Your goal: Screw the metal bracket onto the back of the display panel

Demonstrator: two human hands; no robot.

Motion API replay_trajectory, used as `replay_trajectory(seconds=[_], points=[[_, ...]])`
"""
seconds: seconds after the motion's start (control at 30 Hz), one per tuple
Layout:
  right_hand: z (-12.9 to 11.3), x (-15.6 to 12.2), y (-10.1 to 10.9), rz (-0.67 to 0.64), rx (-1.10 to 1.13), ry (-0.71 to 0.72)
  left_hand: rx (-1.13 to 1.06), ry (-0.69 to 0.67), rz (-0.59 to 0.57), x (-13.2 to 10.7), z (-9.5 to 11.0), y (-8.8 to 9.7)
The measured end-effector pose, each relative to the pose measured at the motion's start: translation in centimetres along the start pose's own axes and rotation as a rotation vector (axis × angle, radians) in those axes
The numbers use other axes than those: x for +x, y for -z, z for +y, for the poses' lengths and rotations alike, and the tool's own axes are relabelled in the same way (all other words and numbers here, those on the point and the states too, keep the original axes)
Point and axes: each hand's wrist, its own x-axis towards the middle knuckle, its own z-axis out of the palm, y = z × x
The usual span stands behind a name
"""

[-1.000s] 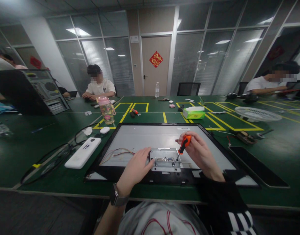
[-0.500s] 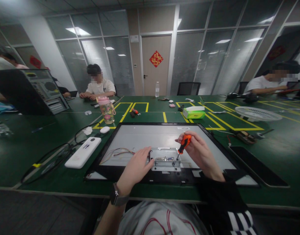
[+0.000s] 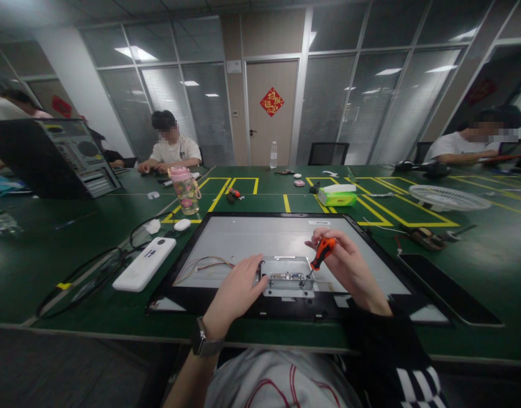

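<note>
A display panel [image 3: 226,238] with a black frame lies flat on the table, its grey back facing up. Near its front edge sits a metal bracket [image 3: 286,264] with a row of connector ports. My left hand [image 3: 237,288] rests along the bracket's left edge, fingers stretched out and thumb apart. In my right hand [image 3: 349,266] is an orange and black screwdriver [image 3: 324,252], gripped by its handle. It tilts down to the left, its tip at the right end of the ports. Thin wires [image 3: 207,263] run from behind my left hand across the panel.
A white power bank [image 3: 145,264] and black cables [image 3: 94,277] lie to the left. On the right is a black phone-like slab [image 3: 447,289]. Beyond the panel stand a pink-lidded bottle [image 3: 184,192], a tissue pack [image 3: 337,196] and a white round grille [image 3: 447,197]. Other people sit around the table.
The screwdriver's handle has shifted slightly to the right and down, and my right hand's fingers have moved on it. My left hand stays in place on the bracket.
</note>
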Motion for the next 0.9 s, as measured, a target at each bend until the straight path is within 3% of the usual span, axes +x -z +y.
replay_trajectory(seconds=[0.23,0.43,0.73,0.9], points=[[-0.16,-0.13,-0.03,-0.005,0.009,-0.076,-0.013,0.011,-0.009,0.01,-0.09,-0.08],[-0.16,0.09,-0.13,0.05,-0.028,0.004,-0.021,0.008,-0.015,-0.01,-0.24,-0.18],[-0.17,-0.11,-0.08,0.079,-0.08,-0.031,-0.025,0.027,-0.017,-0.03,-0.11,-0.06],[0.05,0.06,0.0,0.088,-0.096,0.023,-0.033,0.022,-0.01,-0.07,-0.21,-0.17]])
